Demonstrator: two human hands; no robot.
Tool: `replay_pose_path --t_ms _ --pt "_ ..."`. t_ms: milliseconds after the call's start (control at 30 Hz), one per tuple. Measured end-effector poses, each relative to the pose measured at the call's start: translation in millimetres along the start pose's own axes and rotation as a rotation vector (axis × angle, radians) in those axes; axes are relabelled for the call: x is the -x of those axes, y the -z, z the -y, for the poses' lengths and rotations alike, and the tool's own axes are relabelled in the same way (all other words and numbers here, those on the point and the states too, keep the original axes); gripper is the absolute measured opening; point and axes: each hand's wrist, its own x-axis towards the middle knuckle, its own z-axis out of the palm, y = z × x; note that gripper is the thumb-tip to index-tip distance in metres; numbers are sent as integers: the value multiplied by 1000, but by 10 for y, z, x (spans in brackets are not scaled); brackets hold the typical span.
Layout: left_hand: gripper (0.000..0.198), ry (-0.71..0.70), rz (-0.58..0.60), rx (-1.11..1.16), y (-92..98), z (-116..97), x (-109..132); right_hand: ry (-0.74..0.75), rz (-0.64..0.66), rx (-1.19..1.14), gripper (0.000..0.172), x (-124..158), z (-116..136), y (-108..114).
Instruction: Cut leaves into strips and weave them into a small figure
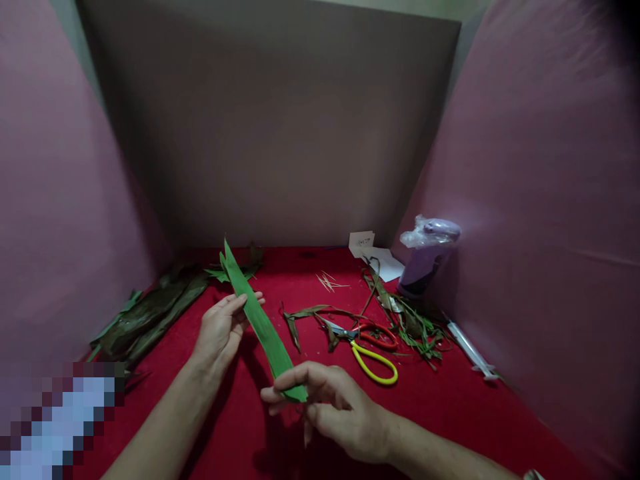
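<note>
A long green leaf strip (260,323), pointed at its far end, is held slantwise above the red cloth. My left hand (223,327) grips it near the upper middle, thumb on top and fingers underneath. At the near, blunt end, my right hand (337,407) has its fingers closed around the leaf. To the right of the leaf lie scissors (357,337) with one red and one yellow handle loop, their blades toward the leaf. Brown dried leaf scraps (310,311) lie around the blades.
Large dark leaves (155,313) are piled at the left wall. Toothpicks (329,281) lie scattered toward the back. On the right are leaf trimmings (415,327), a syringe (470,350), a purple container (425,263) topped with clear plastic, and white paper (385,263). Pink walls flank the red cloth (300,460).
</note>
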Motion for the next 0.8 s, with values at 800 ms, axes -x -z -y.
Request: replay_pose_path --t_ms 800 --pt "9 123 116 -56 -18 38 37 488 22 1110 21 -39 -80 142"
